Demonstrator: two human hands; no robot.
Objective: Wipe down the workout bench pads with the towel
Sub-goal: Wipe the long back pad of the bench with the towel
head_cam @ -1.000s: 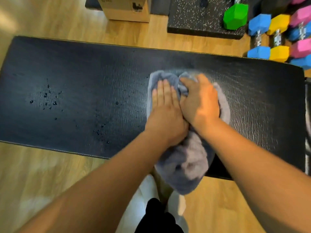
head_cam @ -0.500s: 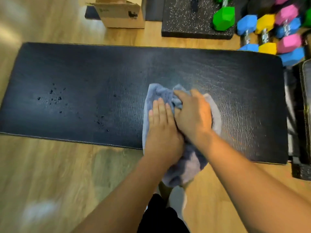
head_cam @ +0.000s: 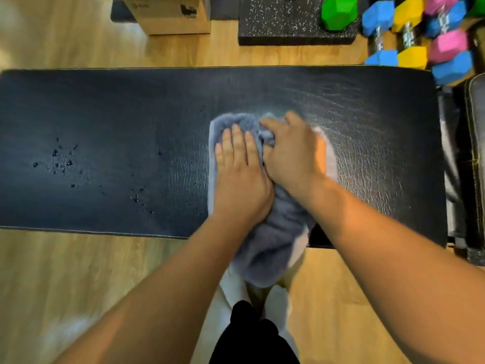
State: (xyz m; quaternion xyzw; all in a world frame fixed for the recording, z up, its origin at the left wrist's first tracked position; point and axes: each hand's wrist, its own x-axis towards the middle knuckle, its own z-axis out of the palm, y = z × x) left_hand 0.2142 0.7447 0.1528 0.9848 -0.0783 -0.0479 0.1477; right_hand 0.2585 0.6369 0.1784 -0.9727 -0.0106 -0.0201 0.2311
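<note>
The towel (head_cam: 270,232) lies under both: left hand (head_cam: 240,179) flat, right hand (head_cam: 294,153) bunching it.

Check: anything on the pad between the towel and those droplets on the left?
Nothing visible. The bench pad is bare between the grey towel, under the left hand and right hand, and the droplets.

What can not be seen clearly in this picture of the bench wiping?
- Head view: the pad surface beneath the towel and both hands is hidden.
- The second pad is cut off by the right edge.
- The cardboard box print is too small and blurred.
- The bench frame is hidden beneath the pads.
</note>
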